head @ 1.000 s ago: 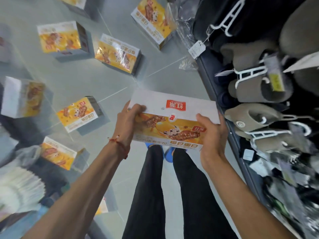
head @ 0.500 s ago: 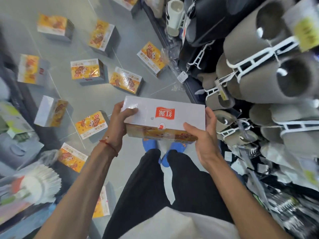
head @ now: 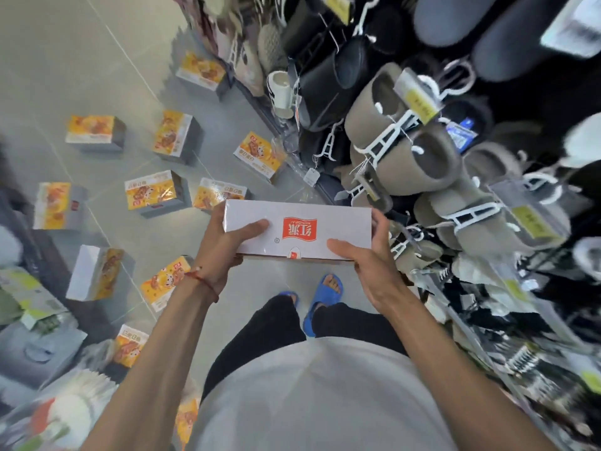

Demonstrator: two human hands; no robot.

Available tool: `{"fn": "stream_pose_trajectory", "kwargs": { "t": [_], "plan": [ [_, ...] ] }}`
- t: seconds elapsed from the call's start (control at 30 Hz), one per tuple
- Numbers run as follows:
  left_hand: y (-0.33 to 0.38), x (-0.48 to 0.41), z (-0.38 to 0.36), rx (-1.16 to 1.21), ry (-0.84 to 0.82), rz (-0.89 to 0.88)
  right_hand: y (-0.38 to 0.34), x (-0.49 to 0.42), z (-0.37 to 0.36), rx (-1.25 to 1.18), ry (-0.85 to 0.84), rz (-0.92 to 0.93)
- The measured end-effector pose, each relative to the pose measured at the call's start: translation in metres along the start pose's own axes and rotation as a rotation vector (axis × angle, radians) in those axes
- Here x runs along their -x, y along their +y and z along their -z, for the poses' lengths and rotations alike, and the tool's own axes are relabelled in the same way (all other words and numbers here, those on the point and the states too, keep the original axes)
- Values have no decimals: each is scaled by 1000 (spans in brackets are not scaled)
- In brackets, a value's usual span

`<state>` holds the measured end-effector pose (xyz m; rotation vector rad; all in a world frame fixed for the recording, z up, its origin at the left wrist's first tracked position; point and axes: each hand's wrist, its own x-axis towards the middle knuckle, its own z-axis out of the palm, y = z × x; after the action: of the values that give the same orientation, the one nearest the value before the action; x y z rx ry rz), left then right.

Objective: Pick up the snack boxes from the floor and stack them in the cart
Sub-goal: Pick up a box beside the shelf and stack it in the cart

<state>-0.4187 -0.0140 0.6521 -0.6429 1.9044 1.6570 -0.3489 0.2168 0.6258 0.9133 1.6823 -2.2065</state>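
The left hand and right hand clasp the snack box by its short ends, thumbs on top, probably so it rides level. Other boxes lie on the floor to their left. No cart shows.

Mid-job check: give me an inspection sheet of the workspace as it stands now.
Surface: grey tiled floor.
Job's things: held box, level, white side up; floor boxes scattered, some flat, some on edge; cart not in view.
Clutter: packaged goods at lower left.
Grippers: left hand and right hand grip the held box's ends, thumbs on top.
Cables: nothing seen.
Surroundings: slipper rack close on the right; white mug by it.
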Motion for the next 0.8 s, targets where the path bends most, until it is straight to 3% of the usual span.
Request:
{"fn": "stream_pose_trajectory", "kwargs": {
  "t": [0.47, 0.8],
  "plan": [
    [23, 3, -26, -312, -394, -109, 33, 94, -9, -248, 459, 92],
    [-15, 78, -111, -484, -690, -153, 91, 201, 35, -480, 786, 131]
  ]
}}
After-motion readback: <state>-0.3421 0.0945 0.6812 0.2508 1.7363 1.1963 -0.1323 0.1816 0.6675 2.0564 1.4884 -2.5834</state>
